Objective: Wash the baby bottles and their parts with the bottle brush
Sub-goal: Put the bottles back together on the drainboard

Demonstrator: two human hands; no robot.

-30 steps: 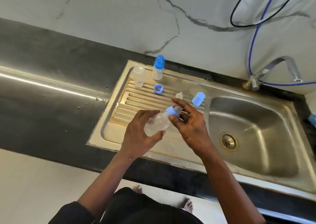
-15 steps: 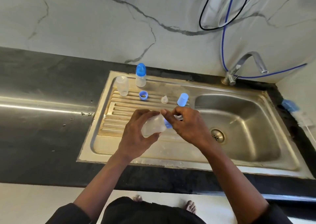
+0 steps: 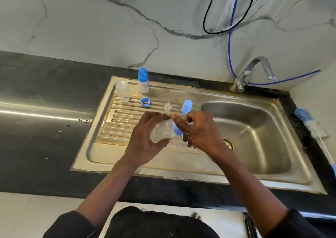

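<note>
I see a big shiny steel sink (image 3: 181, 172) with a ridged side. Over the ridges, the left hand (image 3: 143, 143) wraps round a cloudy clear bottle (image 3: 162, 131) tipped on its side. The right hand (image 3: 201, 130) curls its fingers round the bottle's round blue ring (image 3: 176, 128). Behind them stand a blue tube-shaped cap (image 3: 187, 106) and a tiny clear teat (image 3: 167, 106). The fluffy bottle brush (image 3: 309, 121) lies on the dark counter to the right.
</note>
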